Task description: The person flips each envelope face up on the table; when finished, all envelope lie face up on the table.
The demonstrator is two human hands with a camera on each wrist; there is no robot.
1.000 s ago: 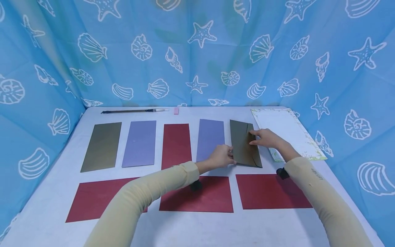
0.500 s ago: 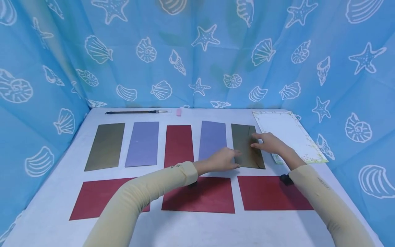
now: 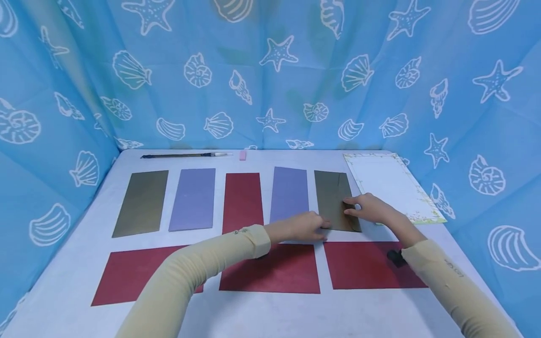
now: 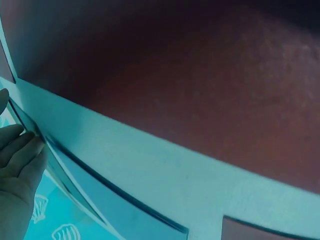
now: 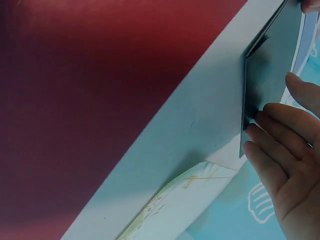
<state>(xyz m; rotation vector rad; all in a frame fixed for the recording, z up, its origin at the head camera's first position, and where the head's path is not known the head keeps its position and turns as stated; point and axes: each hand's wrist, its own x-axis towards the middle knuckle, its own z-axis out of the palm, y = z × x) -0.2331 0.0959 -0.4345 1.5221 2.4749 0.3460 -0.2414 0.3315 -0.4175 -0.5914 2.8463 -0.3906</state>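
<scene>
A brown envelope (image 3: 331,195) lies on the table at the right end of the back row, its flap seam along the right side. My left hand (image 3: 305,226) is at its lower left corner, fingers extended. At its right edge is my right hand (image 3: 369,208), thumb and fingers slightly bent. In the right wrist view the fingers of the right hand (image 5: 287,150) lie nearly straight against the envelope (image 5: 267,75). The left wrist view shows the left hand (image 4: 20,180) with its fingers held loosely together. A purple envelope (image 3: 289,192) lies left of the brown one, partly behind the left hand.
A red envelope (image 3: 243,199), another purple envelope (image 3: 192,199) and another brown envelope (image 3: 141,202) continue the row leftward. Red envelopes (image 3: 270,277) lie sideways in front. Behind are a brush (image 3: 181,155) and a pink eraser (image 3: 243,155). A bordered sheet (image 3: 389,180) lies at right.
The brown envelope has settled flatter on the table. My left hand has loosened from its left edge and shifted slightly nearer me; my right hand has slid down its right edge.
</scene>
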